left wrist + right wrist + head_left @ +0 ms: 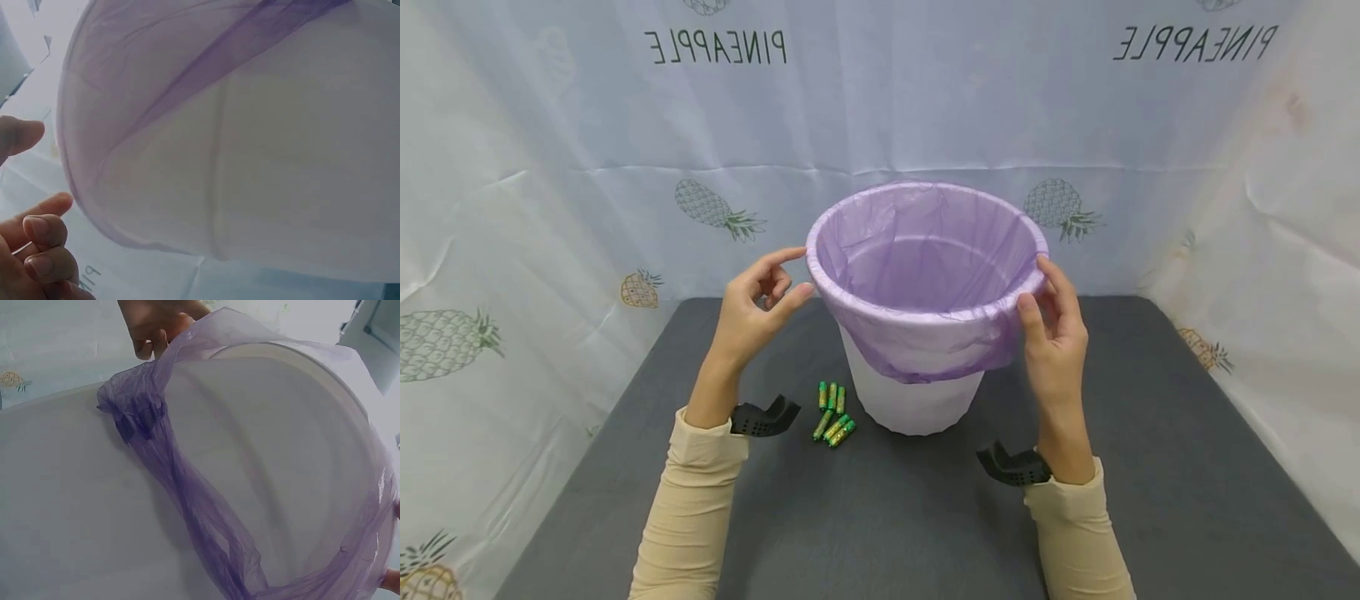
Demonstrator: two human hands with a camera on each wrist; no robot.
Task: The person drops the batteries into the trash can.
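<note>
A purple garbage bag [917, 350] lines a white trash can [910, 408], folded out over the rim and hanging lower at the front. In the right wrist view, loose bag film [206, 506] runs in creases down the can's side. My left hand [752, 304] is at the rim's left side, index finger straight with its tip at the rim, thumb apart, other fingers curled. On the rim's right side, my right hand [1056, 337] grips the folded bag edge between thumb and fingers. Only its fingertips [390, 581] show in the right wrist view.
Several small green batteries [831, 412] lie on the dark table [880, 517], left of the can's base. Behind stands a pale curtain [925, 108] printed with pineapples, with more curtain at both sides. A black strap [767, 417] circles each wrist.
</note>
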